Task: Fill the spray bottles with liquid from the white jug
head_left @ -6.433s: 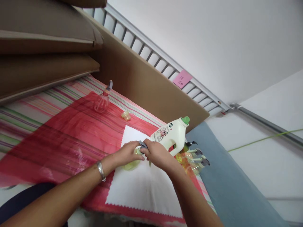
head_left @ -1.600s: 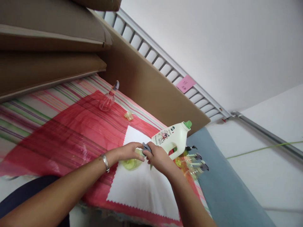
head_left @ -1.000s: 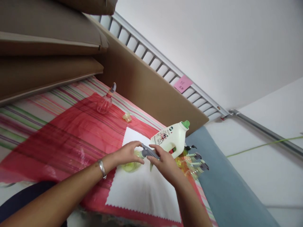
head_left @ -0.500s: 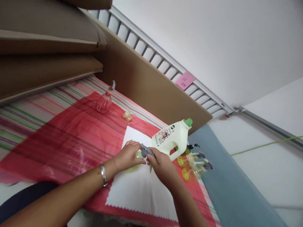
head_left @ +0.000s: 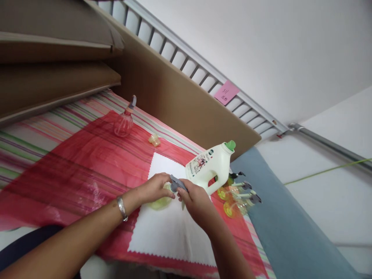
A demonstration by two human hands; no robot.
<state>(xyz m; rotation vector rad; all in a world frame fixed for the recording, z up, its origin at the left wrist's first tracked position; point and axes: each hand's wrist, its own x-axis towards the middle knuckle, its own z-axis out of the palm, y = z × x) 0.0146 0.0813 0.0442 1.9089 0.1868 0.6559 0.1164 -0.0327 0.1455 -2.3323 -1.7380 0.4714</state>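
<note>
A clear spray bottle with yellow-green liquid [head_left: 159,204] stands on the white scallop-edged cloth [head_left: 177,236]. My left hand [head_left: 154,188] is wrapped around the bottle's upper part, thumb toward its neck. At the neck sits a grey trigger spray head [head_left: 175,183], tilted, with my right hand [head_left: 196,197] closed on it. Whether the head is threaded on cannot be seen. Just beyond my right hand rests a white jug with a green cap [head_left: 207,166], its label facing up and left.
Several yellow-bottomed spray bottles [head_left: 232,207] stand right of the jug. Farther left are a clear spray bottle [head_left: 123,124] and a small pale-yellow cup-like piece [head_left: 154,140]. Red sheeting [head_left: 107,155] covers a striped tablecloth. A brown board [head_left: 180,104] rises behind, below a pink note [head_left: 226,92].
The view has shifted slightly. More of the yellow-green bottle shows below my left hand. Both hands keep their hold at the bottle and its spray head.
</note>
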